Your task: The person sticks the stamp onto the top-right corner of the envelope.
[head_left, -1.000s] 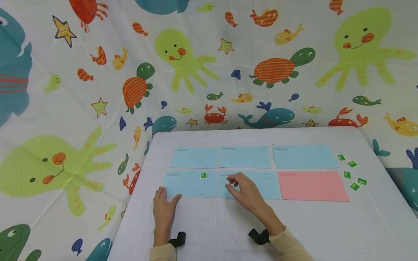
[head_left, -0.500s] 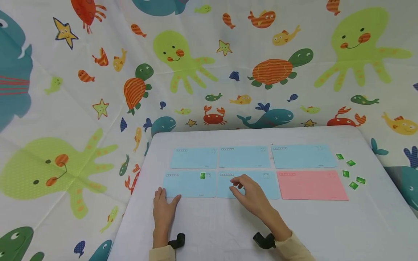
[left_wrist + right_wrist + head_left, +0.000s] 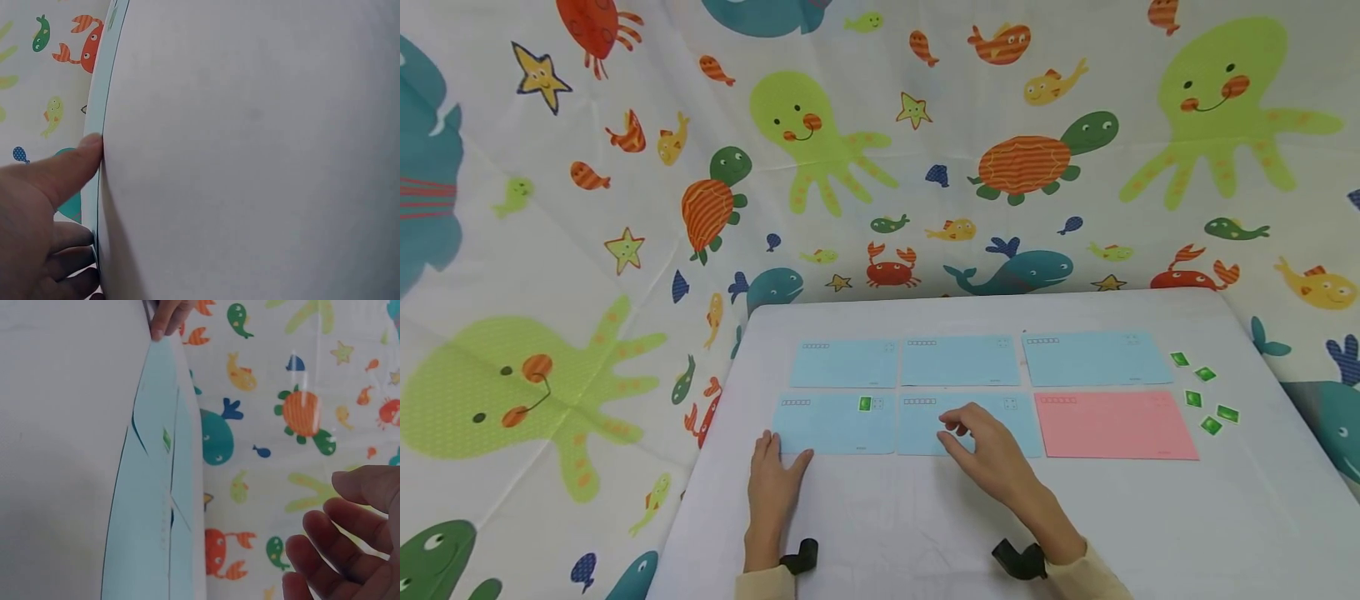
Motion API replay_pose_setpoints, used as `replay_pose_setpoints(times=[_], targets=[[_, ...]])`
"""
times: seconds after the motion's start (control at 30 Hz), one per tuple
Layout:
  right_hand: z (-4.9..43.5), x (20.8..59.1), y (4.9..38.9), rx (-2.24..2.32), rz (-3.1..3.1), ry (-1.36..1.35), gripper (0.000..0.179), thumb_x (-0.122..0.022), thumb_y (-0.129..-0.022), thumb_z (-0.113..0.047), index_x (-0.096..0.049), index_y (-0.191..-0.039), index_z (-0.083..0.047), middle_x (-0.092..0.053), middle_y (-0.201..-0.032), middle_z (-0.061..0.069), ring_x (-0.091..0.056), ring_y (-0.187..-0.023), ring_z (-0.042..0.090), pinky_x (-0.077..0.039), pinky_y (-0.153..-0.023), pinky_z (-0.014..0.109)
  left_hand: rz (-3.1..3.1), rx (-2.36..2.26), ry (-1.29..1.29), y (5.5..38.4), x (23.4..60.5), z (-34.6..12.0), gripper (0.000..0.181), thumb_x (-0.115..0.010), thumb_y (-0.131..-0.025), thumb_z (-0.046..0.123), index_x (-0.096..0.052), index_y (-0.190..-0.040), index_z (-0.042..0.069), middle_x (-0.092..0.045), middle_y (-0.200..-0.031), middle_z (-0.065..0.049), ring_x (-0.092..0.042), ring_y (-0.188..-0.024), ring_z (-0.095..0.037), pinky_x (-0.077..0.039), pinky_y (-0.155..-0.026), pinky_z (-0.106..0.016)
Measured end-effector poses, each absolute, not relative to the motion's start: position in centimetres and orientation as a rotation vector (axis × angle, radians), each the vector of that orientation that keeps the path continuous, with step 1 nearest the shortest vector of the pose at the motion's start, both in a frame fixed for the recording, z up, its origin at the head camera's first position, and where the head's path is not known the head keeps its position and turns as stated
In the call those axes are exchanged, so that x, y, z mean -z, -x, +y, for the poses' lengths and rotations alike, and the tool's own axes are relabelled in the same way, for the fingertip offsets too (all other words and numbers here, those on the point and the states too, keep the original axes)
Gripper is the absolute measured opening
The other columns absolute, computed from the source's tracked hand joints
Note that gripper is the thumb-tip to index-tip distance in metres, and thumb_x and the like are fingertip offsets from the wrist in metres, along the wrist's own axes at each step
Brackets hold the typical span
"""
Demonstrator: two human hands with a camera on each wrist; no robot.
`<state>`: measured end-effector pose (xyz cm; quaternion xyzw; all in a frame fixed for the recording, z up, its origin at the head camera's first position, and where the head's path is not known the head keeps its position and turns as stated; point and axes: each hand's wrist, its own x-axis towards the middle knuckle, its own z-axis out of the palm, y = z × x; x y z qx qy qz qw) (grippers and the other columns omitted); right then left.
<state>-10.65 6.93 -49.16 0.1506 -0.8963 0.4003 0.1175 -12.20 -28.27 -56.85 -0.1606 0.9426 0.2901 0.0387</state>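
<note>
My left hand lies at the lower left corner of the blue envelope in the front row. Its thumb and fingertips touch the envelope's edge, seen also in the left wrist view. One green stamp sits on that envelope, beside the printed stamp box at its upper right. Over the middle blue envelope hovers my right hand, fingers loosely bent and nothing between them. The right wrist view shows this right hand raised, thumb apart from the fingertips. It covers part of the middle envelope.
A pink envelope ends the front row at right. Behind lie three more blue envelopes, such as the right one. Several loose green stamps, one a stamp, lie on the white table at right. A sea-animal curtain hangs behind.
My right hand has drawn back a little to the right over the middle envelope. The left hand stays at the same corner. Envelopes and stamps keep their places.
</note>
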Motion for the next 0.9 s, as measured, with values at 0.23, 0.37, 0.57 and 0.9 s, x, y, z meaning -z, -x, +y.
replay_pose_setpoints(times=[0.23, 0.37, 0.57, 0.9], targets=[[7.7, 48.8, 10.2, -1.156, -2.61, -0.45, 0.018, -0.075, -0.09, -0.016, -0.069, -0.107, -0.015, -0.071, -0.1, -0.001, -0.063, -0.087, 0.012, -0.055, -0.073, 0.029, 2.887, -0.859, 0.468, 12.2, 56.6, -28.5, 0.082, -0.068, -0.095, 0.034, -0.03, -0.152, -0.011, -0.019, -0.163, -0.029, -0.016, -0.152, -0.047, -0.019, -0.123, -0.058], [8.1, 48.6, 10.0, -1.147, -2.606, -0.455, 0.018, -0.075, -0.09, -0.017, -0.069, -0.107, -0.015, -0.071, -0.101, -0.001, -0.063, -0.087, 0.012, -0.056, -0.074, 0.029, 2.892, -0.858, 0.458, 12.1, 56.7, -28.4, 0.082, -0.068, -0.095, 0.034, -0.03, -0.152, -0.01, -0.018, -0.163, -0.03, -0.016, -0.152, -0.048, -0.02, -0.122, -0.059], [8.7, 48.5, 9.6, -1.143, -2.585, -0.456, 0.019, -0.076, -0.089, -0.016, -0.069, -0.106, -0.015, -0.071, -0.1, -0.001, -0.064, -0.087, 0.014, -0.055, -0.074, 0.027, 2.914, -0.847, 0.45, 11.9, 56.6, -28.3, 0.083, -0.068, -0.094, 0.036, -0.029, -0.153, -0.009, -0.015, -0.164, -0.029, -0.015, -0.151, -0.05, -0.021, -0.121, -0.062], [9.5, 48.4, 9.3, -1.123, -2.609, -0.421, 0.019, -0.076, -0.089, -0.016, -0.069, -0.106, -0.016, -0.07, -0.1, -0.004, -0.062, -0.087, 0.01, -0.055, -0.074, 0.025, 3.027, -0.82, 0.412, 11.5, 56.0, -27.2, 0.08, -0.072, -0.091, 0.033, -0.038, -0.149, -0.009, -0.027, -0.16, -0.029, -0.02, -0.15, -0.05, -0.012, -0.12, -0.069]])
